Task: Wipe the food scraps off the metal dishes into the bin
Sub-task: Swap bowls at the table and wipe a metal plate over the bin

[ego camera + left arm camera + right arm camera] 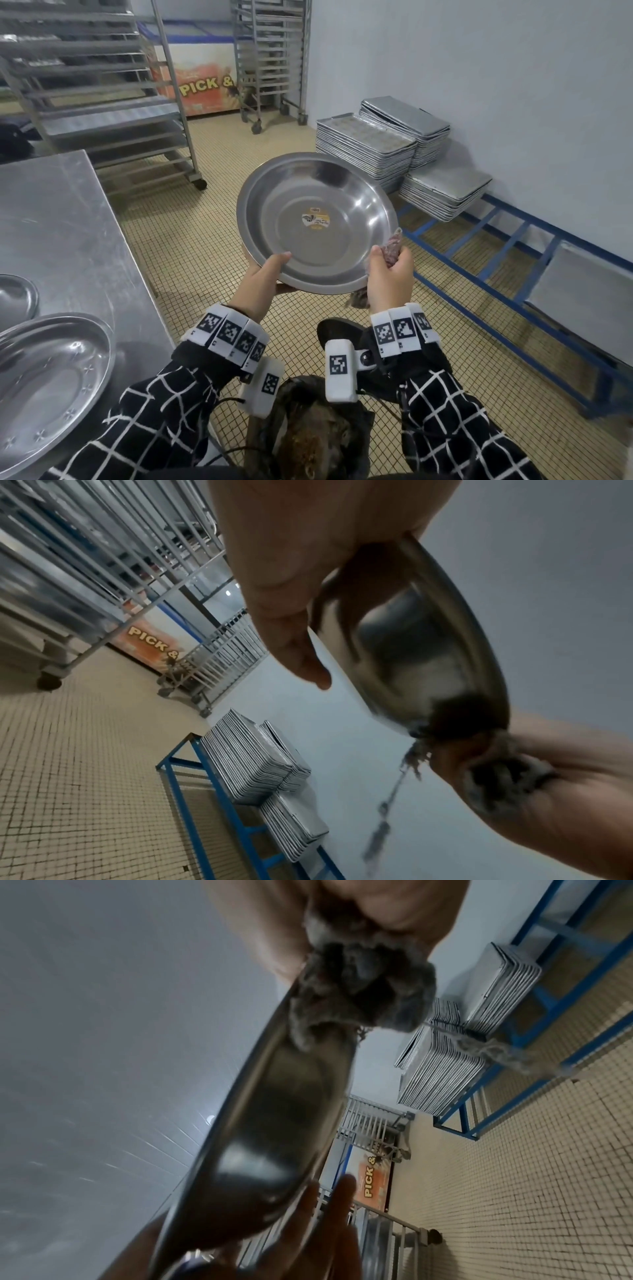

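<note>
Steel, round and shallow, the metal dish (317, 222) is held up in the air in front of the person, tilted so its shiny inside faces the head camera; a small label sits at its centre. The left hand (261, 284) grips the dish at its lower left rim, thumb lying over the inside edge and fingers spread beneath against the underside, as the right wrist view shows. The right hand (390, 277) is closed around a grey, frayed cloth (393, 247), bunched in the curled fingers and pressed against the lower right rim of the dish; a loose thread hangs from the cloth in both wrist views. Directly below the hands, near the bottom of the head view, stands a bin (308, 442) lined with a dark bag and holding brownish scraps. To the left is a steel table (68, 219) with two more metal dishes (51, 383) near its front edge. Beyond, stacked baking trays (366, 147) rest on a blue frame (513, 240) along the wall, and wheeled racks (270, 58) stand on the tiled floor.
</note>
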